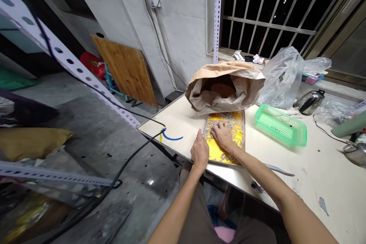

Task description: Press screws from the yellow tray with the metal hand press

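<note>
A yellow tray (214,148) with a thin dark rim lies flat at the table's front edge, with many small grey metal-looking pieces scattered over it. My right hand (223,135) rests on the pieces near the tray's middle, its fingers bent; what is under the fingertips is too small to make out. Against the tray's left rim stands my left hand (200,148), thumb up and fingers curled at the edge. Just behind the tray, a large brown paper bag (197,97) lies with its mouth open toward me, partly over the tray's far end.
Right of the tray sits a green plastic basket (300,133). A clear plastic bag (286,68) and a metal kettle (310,102) stand farther back. A blue strip (173,138) and a black cable (134,154) are at the table's left corner. A perforated metal post (94,84) slants at left.
</note>
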A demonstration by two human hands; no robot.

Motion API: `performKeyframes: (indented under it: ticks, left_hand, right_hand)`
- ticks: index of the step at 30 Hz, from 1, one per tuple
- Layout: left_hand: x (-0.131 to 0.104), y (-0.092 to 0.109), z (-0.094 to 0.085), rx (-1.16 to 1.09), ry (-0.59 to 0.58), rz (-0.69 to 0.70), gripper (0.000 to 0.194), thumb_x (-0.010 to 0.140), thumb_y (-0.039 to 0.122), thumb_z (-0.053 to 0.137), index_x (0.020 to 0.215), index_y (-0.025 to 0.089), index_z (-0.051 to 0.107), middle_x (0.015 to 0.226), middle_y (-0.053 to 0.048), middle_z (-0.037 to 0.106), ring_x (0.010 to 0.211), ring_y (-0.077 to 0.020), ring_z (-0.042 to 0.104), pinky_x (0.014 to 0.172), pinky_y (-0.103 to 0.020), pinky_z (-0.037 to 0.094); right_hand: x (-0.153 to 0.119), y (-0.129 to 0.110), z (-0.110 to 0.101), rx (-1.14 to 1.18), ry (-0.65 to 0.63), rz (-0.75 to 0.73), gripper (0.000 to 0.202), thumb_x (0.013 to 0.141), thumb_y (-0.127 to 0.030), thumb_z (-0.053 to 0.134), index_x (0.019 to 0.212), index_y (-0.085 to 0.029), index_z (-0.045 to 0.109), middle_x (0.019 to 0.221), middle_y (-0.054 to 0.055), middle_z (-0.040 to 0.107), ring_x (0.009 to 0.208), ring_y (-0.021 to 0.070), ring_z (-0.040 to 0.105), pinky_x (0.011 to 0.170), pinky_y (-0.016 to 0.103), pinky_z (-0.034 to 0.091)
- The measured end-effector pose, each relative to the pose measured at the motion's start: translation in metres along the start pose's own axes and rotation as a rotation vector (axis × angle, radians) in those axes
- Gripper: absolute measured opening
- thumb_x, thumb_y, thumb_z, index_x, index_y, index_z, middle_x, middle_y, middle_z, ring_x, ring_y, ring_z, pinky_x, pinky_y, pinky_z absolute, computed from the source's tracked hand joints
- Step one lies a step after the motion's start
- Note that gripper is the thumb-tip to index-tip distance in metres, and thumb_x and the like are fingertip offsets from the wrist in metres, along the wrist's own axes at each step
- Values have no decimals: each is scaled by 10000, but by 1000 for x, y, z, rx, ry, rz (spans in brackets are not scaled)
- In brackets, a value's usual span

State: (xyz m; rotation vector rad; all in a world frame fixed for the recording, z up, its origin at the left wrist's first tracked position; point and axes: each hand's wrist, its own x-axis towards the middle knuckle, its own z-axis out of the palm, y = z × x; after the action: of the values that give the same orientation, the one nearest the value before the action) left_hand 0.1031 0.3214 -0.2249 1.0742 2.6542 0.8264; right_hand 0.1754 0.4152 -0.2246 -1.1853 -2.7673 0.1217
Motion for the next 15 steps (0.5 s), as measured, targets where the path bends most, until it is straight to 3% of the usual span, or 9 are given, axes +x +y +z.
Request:
performKeyframes:
  ticks: [3,10,15]
  left_hand:
    - [1,0,-1,11,-10,-14,455,946,157,358,1397,120,402,1033,-163,686,874,-236,679,748,-308,495]
    - [2,5,0,27,-28,-14,459,937,142,377,1395,127,409,1035,-154,688,894,-232,679,752,-296,500]
    - [4,-2,-2,75,6,0,448,940,130,351,1383,105,417,1060,-153,678,914,-231,671,759,-295,509]
  right_hand:
    - [11,7,-2,6,11,14,359,972,-402,341,1080,-195,614,1103,115,592,1035,235,470,736,300,397]
    - [19,24,-13,33,15,80,442,1001,-402,229,935,-182,607,855,69,647,733,153,552,638,261,336]
    - [17,20,-14,85,10,124,367,1006,-342,225,1046,-182,554,872,59,641,732,146,557,639,261,358]
